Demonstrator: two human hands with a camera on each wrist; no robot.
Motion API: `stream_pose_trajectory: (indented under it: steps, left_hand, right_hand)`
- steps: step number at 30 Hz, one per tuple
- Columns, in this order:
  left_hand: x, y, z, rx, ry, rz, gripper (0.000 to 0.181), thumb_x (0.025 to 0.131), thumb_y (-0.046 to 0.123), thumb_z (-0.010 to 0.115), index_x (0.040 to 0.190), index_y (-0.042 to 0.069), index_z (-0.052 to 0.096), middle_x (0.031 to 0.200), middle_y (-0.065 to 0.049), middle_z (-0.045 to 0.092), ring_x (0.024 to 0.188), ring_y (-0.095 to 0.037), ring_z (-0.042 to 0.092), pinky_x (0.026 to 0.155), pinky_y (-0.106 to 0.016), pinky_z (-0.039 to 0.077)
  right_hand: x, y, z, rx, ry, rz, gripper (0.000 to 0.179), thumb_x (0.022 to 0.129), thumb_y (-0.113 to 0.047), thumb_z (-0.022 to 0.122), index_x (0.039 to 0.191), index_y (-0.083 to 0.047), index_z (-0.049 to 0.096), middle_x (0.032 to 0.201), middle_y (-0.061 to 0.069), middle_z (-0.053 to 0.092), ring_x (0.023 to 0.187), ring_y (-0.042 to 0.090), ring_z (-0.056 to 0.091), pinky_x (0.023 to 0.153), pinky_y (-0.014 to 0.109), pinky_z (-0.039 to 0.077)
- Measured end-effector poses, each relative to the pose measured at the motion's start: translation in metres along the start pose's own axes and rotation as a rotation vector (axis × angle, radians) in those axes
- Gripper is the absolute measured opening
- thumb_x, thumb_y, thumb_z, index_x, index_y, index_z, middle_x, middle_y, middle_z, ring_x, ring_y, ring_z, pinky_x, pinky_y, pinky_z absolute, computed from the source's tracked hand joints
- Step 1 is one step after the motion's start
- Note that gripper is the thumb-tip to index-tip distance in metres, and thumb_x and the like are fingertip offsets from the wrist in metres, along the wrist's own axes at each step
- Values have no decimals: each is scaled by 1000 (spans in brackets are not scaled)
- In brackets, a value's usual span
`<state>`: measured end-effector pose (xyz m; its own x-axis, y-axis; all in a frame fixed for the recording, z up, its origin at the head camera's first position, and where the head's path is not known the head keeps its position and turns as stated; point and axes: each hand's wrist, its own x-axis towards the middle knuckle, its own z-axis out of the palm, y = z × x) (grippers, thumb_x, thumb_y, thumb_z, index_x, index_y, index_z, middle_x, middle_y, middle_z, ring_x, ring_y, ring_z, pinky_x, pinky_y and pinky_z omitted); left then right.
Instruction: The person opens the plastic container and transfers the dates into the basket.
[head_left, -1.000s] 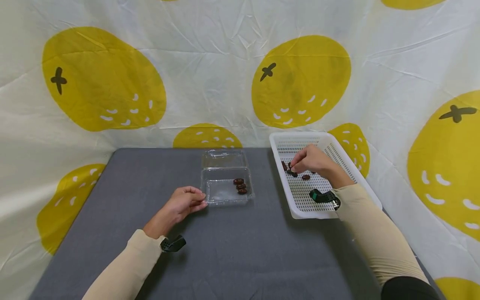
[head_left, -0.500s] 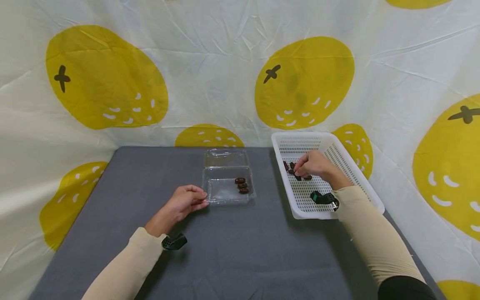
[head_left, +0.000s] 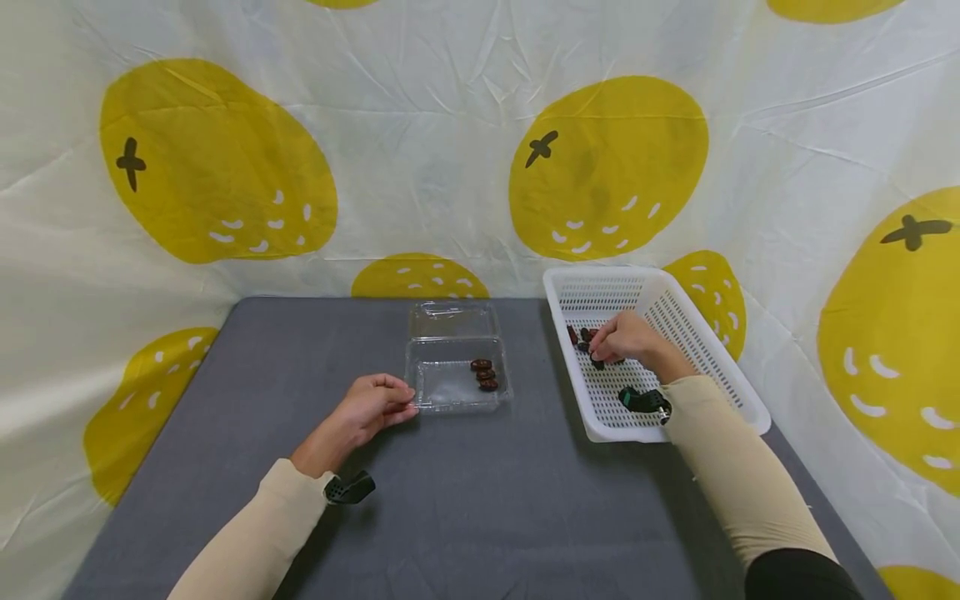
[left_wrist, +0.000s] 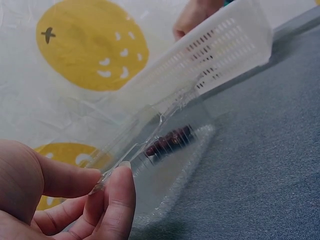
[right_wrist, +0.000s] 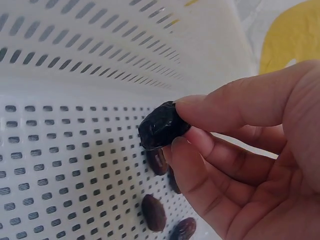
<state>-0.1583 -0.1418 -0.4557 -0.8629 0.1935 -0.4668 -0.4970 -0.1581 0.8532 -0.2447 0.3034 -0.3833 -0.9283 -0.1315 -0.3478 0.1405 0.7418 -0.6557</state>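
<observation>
Between thumb and fingers my right hand (head_left: 628, 337) pinches a dark, wrinkled date (right_wrist: 162, 126), held just above the floor of the white perforated basket (head_left: 592, 412). Other dates (right_wrist: 153, 213) lie on the basket floor below it, some partly hidden by the fingers. At the near left corner of the clear plastic clamshell box (head_left: 448, 392), my left hand (head_left: 371, 406) pinches the rim with thumb and forefinger. The box stands with its lid (head_left: 452, 320) folded back. Inside, a short row of 3 dates (head_left: 483, 375) sits along the right side.
A grey cloth-covered table (head_left: 480, 500) carries both containers, the basket at right and the clamshell left of it. Bare cloth lies between them. Directly behind the table hangs a white curtain (head_left: 420, 167) printed with yellow fruit.
My right hand has shifted slightly nearer within the basket and now holds a date among the others. My left hand stays on the box's corner.
</observation>
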Motion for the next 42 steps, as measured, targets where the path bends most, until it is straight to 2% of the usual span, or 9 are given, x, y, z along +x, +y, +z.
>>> stream_pose_trajectory:
  steps: [11,17,24,26,29,33,35,38,42]
  left_hand:
    - [1,0,0,5,6,-7,7,98,-3,66,104,-1,61,85,-6,63,70,-14,70,71,-27,66]
    - [2,0,1,7,23,-16,7,98,-1,68,102,0,62,85,-6,64,70,-15,70,72,-28,67]
    - [3,1,3,2,9,-11,7,98,-2,67,101,1,62,87,-6,65,71,-15,70,73,-28,67]
    - [4,1,3,0,11,-9,7,98,-1,68,101,2,62,88,-7,66,71,-15,71,72,-27,66]
    - [4,1,3,5,17,-7,8,98,0,69,103,1,62,90,-8,67,71,-15,71,72,-27,66]
    - [4,2,3,14,14,-12,9,99,2,69,105,1,62,92,-8,67,72,-15,71,72,-27,66]
    - [3,3,3,13,14,-15,8,99,1,68,105,1,62,93,-8,67,72,-15,71,73,-27,66]
    - [2,5,3,3,4,-16,8,99,0,67,105,1,61,93,-8,67,73,-15,71,73,-27,66]
    - [2,7,3,-13,-3,-17,9,98,-1,68,105,-1,61,91,-7,67,72,-15,71,73,-26,66]
  right_hand:
    - [9,6,5,-92,-38,4,14,86,-2,75,98,6,78,87,9,76,72,16,64,68,28,60]
    - [14,6,7,-133,-48,16,14,86,-2,75,97,6,78,86,8,77,70,14,66,68,29,62]
    - [14,3,4,-51,-71,14,21,92,-3,71,109,9,74,79,8,74,69,19,64,67,33,60]
    - [14,-2,0,-44,-55,-3,23,93,-6,72,111,8,74,78,7,73,69,18,63,67,32,59]
    - [11,-11,-5,-17,-23,-31,24,94,-8,73,113,7,74,86,8,75,76,16,66,74,33,62]
    - [3,-29,-7,37,-10,-83,27,95,-9,73,116,7,73,101,15,77,87,19,71,89,42,64]
    - [0,-40,-7,55,-13,-105,28,94,-9,73,118,6,73,105,17,78,90,20,72,92,44,64]
    - [-2,-52,-7,54,-14,-122,28,94,-10,74,118,5,74,105,15,78,89,19,72,90,40,64]
    - [-4,-62,-8,47,5,-134,26,94,-9,74,115,5,75,102,15,78,83,17,70,79,29,63]
